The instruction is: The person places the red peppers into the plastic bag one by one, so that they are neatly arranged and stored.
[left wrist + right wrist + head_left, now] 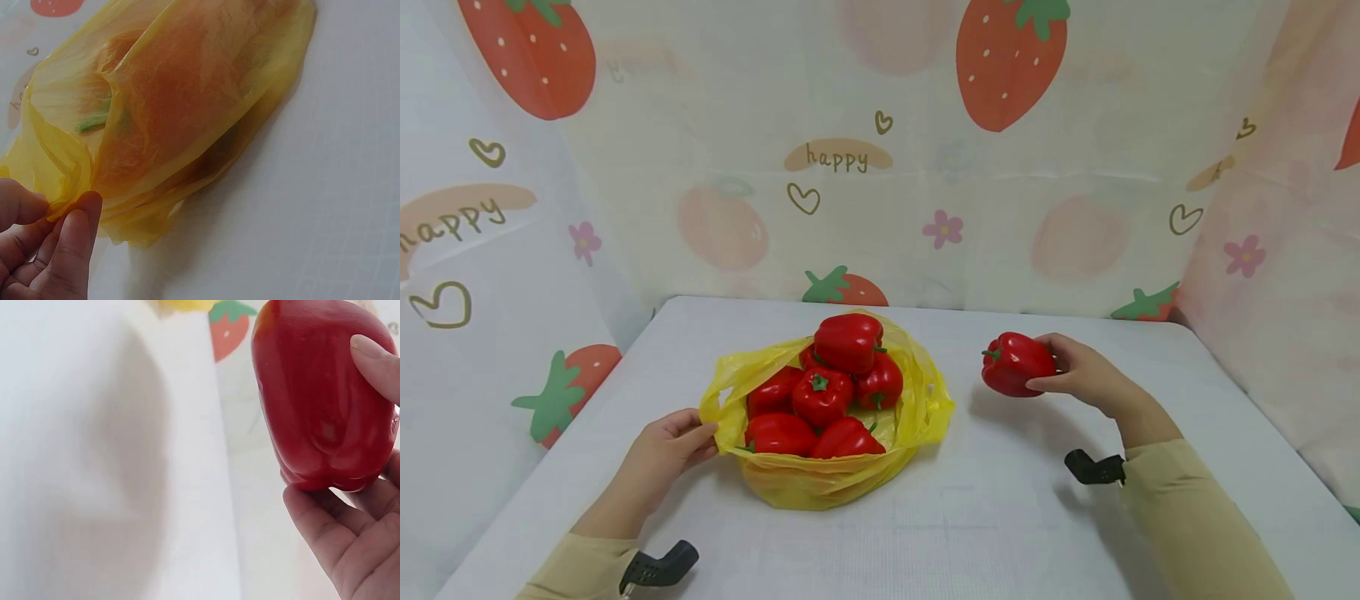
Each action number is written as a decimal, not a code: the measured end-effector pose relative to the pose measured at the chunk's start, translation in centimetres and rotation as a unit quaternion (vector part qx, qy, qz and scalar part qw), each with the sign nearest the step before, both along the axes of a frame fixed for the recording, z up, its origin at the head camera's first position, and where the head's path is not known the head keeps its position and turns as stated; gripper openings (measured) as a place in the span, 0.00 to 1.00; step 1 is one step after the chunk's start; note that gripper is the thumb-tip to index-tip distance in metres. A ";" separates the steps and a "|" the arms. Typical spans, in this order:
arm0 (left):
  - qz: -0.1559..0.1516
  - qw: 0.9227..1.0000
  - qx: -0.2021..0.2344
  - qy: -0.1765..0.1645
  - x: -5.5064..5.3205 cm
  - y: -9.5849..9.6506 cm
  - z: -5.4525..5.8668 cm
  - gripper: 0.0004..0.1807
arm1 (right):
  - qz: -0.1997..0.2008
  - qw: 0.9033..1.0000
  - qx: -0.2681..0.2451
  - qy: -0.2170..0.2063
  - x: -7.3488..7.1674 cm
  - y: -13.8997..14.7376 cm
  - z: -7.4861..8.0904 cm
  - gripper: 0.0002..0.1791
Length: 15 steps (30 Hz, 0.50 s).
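Observation:
A yellow plastic bag stands on the table with its mouth spread wide, and several red bell peppers with green stems lie heaped inside. My left hand pinches the bag's left rim between thumb and fingers; the left wrist view shows the thin yellow film caught at the fingertips. To the right of the bag, my right hand holds one red bell pepper above the table, stem toward the bag. In the right wrist view the thumb lies along that bell pepper and fingers support its bottom end.
The white table extends around the bag to its back edge. Printed curtains with strawberries and hearts enclose the back and both sides. Black wrist-camera mounts stick out from both sleeves.

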<state>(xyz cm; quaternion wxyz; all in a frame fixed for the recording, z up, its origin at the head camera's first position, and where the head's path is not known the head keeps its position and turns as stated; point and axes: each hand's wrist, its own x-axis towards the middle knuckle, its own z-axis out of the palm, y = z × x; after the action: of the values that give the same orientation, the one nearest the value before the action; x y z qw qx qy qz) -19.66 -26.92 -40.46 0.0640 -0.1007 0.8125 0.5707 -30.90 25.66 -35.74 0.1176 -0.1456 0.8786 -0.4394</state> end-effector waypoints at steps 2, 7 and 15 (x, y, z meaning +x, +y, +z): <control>0.000 1.000 0.000 0.000 0.0 0.0 0.0 0.27 | 0.005 1.000 -0.006 0.002 0.0 -0.6 0.4 0.34; 0.001 1.000 0.006 0.001 0.0 0.0 -0.1 0.27 | 0.021 1.000 -0.022 0.007 0.1 -1.9 1.2 0.34; -0.001 1.000 0.012 0.000 0.1 0.0 0.0 0.27 | 0.039 0.998 -0.036 0.015 0.4 -3.7 2.4 0.34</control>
<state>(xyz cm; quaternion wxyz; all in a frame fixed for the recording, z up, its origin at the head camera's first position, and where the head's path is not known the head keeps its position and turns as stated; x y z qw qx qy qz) -19.54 -26.87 -40.47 0.0656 -0.0993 0.8054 0.5807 -30.47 21.95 -33.39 0.1159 -0.1909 0.8574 -0.4637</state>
